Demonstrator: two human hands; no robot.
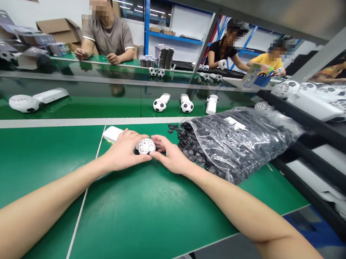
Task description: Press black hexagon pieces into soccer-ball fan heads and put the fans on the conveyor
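A white handheld fan with a soccer-ball head (147, 145) is between my two hands, just above the green bench. Its pale handle (112, 134) sticks out on the far side of my left hand (125, 149). That hand is closed around the fan, thumb along the near edge of the head. My right hand (172, 156) has its thumb and curled fingers against the right side of the head; whether a small black piece is also in its fingertips is hidden. Just right of it, loose black pieces (190, 142) spill from a clear plastic bag (234, 137).
Beyond the bench's pale edge strip runs a dark green conveyor (112, 101) carrying several soccer-ball fans (159, 104). A black rack (307, 150) with more fans stands close on the right. Co-workers sit across the line, near stacked boxes (164, 57).
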